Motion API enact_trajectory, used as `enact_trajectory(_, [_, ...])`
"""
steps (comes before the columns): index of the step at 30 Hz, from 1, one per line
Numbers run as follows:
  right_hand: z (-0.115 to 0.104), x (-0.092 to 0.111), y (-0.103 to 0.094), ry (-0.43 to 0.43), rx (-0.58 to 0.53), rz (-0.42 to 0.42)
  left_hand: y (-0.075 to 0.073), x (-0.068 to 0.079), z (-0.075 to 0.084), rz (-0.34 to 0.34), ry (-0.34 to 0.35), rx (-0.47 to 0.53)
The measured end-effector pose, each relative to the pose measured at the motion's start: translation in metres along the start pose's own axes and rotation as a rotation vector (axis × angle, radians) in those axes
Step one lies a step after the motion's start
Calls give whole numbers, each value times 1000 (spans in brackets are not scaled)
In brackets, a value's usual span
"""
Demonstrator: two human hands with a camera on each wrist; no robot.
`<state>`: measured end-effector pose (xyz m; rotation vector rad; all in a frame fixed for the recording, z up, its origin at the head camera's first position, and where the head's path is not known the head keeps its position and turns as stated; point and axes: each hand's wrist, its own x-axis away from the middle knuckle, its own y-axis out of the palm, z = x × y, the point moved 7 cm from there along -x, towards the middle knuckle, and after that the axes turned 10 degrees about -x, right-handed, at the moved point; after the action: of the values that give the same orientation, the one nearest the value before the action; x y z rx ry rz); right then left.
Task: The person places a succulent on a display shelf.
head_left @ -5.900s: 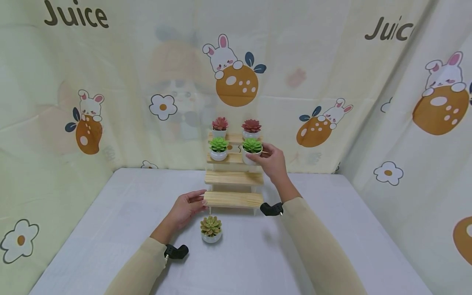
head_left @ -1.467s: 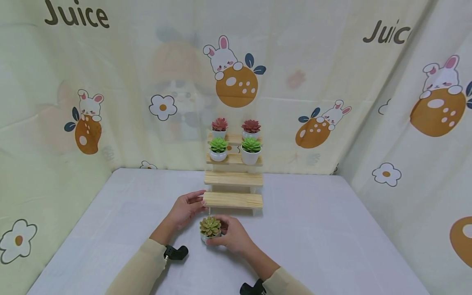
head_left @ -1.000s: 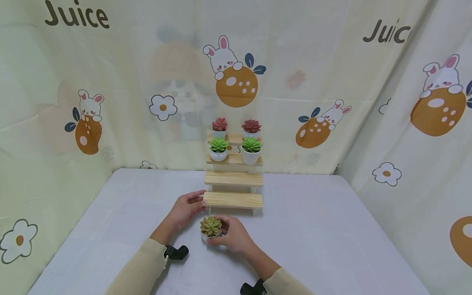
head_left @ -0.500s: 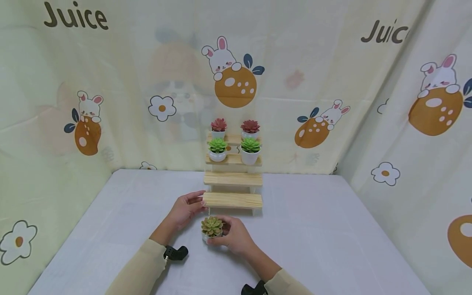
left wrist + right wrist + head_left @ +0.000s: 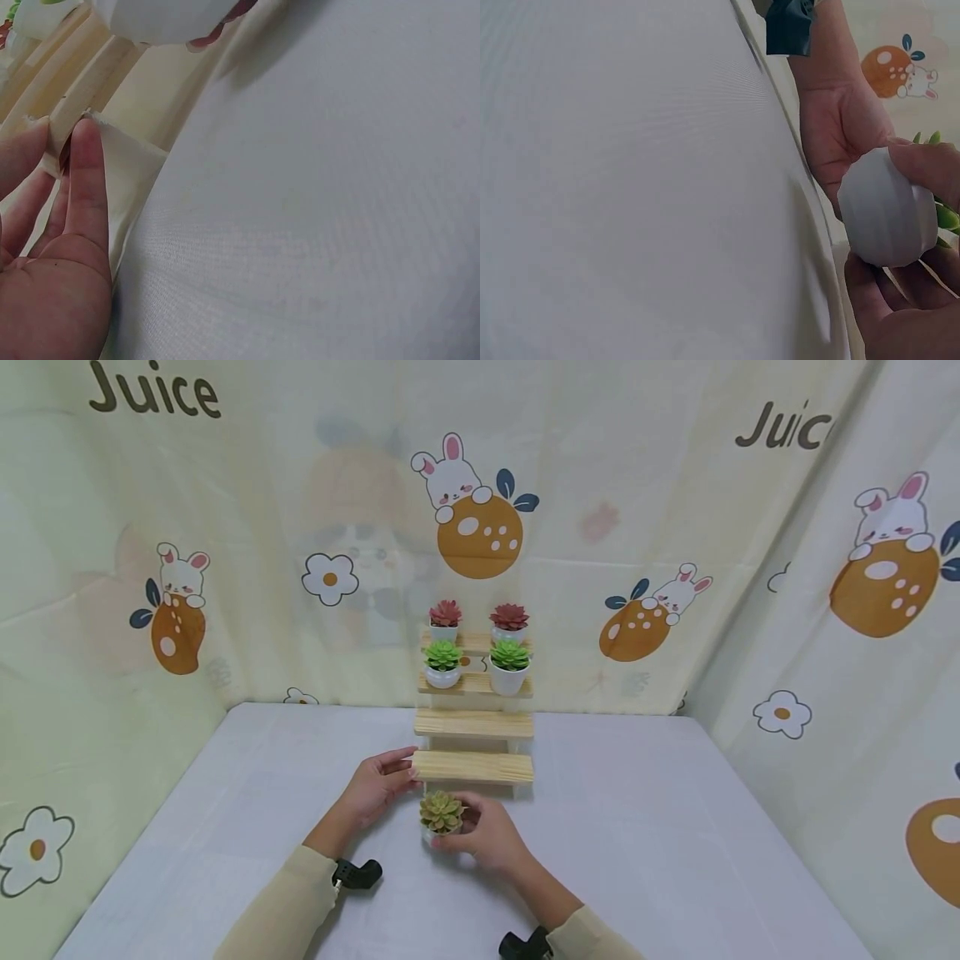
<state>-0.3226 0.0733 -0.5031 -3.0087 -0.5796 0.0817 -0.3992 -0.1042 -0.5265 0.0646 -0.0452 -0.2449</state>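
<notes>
Thumb and fingers of my right hand [image 5: 491, 835] grip a small succulent [image 5: 441, 812] with yellow-green leaves by its white pot. In the right wrist view the pot's ribbed white underside [image 5: 885, 214] shows, raised off the table. At the left end of the bottom step of a wooden tiered plant stand [image 5: 474, 767], my left hand [image 5: 373, 789] holds the plank. The left wrist view shows thumb and fingers [image 5: 88, 176] pinching that plank end. The held succulent is just in front of the bottom step.
Two red succulents [image 5: 510, 618] in white pots stand on the top step, and two bright green ones [image 5: 510, 657] on the step below. A white cloth covers the table [image 5: 645, 843]. Behind it hangs a printed curtain [image 5: 570, 460].
Earlier, my right hand let go of the right green succulent on the stand and came down to the yellow-green one. It now lifts that slightly up and right. My left hand stays put.
</notes>
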Motion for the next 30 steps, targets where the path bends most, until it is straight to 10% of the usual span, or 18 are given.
enact_trajectory(30, [-50,-13,-12,-74,-83,17,-1,0,-1,11,-26,4])
